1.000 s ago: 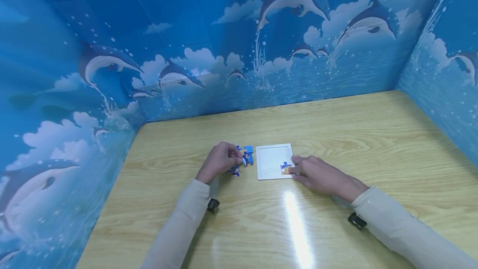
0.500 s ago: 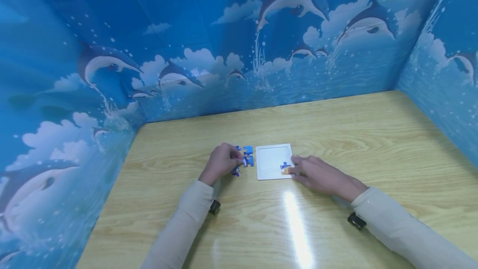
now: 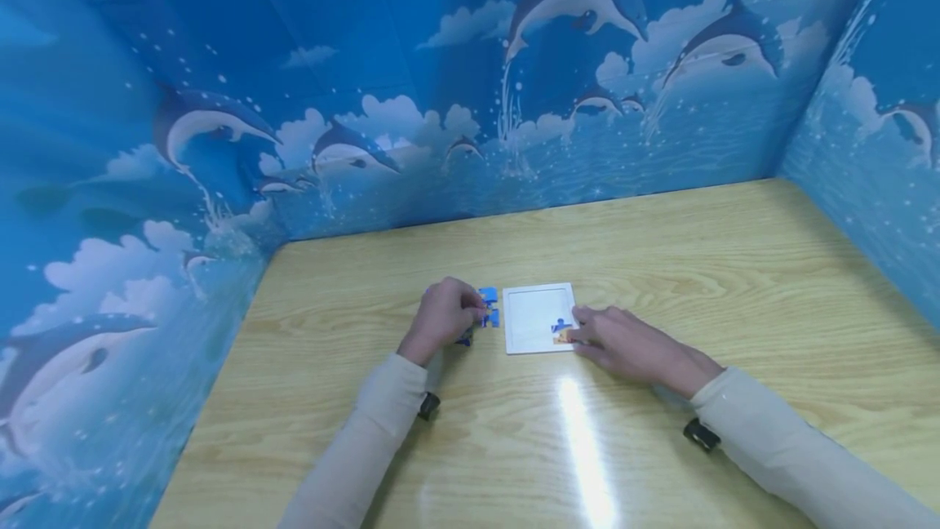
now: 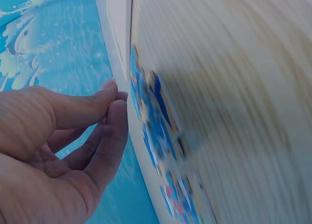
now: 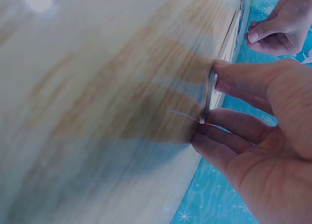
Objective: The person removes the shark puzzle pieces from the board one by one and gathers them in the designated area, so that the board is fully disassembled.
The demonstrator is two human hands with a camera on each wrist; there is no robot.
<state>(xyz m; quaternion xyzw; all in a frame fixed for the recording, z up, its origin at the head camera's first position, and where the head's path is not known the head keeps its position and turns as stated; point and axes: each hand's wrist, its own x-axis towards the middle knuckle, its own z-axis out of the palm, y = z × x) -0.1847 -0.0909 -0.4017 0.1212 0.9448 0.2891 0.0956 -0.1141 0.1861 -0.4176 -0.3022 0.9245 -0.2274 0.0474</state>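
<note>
A square white puzzle tray lies flat on the table, with an orange-and-blue piece or two in its near right corner. At the tray's right edge my right hand grips the border; in the right wrist view, thumb and fingers sit along its thin edge. Left of the tray lie several loose jigsaw pieces, mostly blue. My left hand hovers over them, thumb and fingertips pressed together. No piece shows between those fingertips in the left wrist view, where the pieces lie just beyond. The hand hides some pieces.
The wood-grain table ends at a blue dolphin-print curtain at the back and sides. A bright light reflection streaks the near tabletop. Small dark devices are on both wrists.
My left hand has moved slightly right over the loose pieces, covering more of them at the far left. The right hand and the tray have stayed still.
</note>
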